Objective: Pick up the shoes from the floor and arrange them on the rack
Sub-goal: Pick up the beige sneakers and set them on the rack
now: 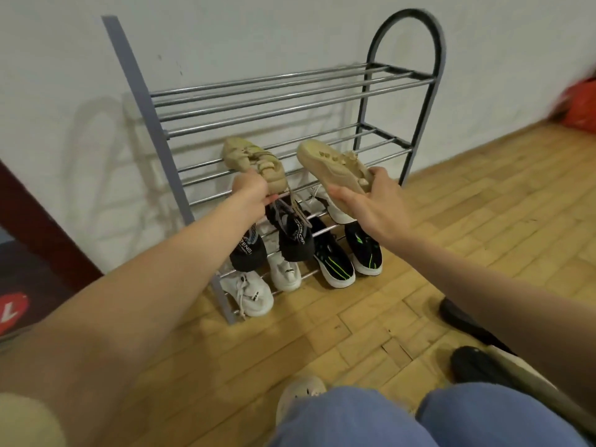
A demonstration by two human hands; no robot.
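Observation:
A metal shoe rack (290,91) with several tiers of chrome bars stands against the white wall. My left hand (251,191) grips the heel of a beige shoe (251,158) whose toe lies on the second tier. My right hand (371,204) holds the other beige shoe (332,166) by its rear, tilted, in front of the same tier. Lower tiers carry two black high-top shoes (295,237), two white sneakers (251,295) and a black pair with green stripes (335,259). The top tier is bare.
Two dark shoes (464,321) lie on the wooden floor at the right, partly under my right arm. My knees in blue trousers (348,417) fill the bottom. A red object (580,104) sits by the wall at far right; a dark door frame (38,227) stands left.

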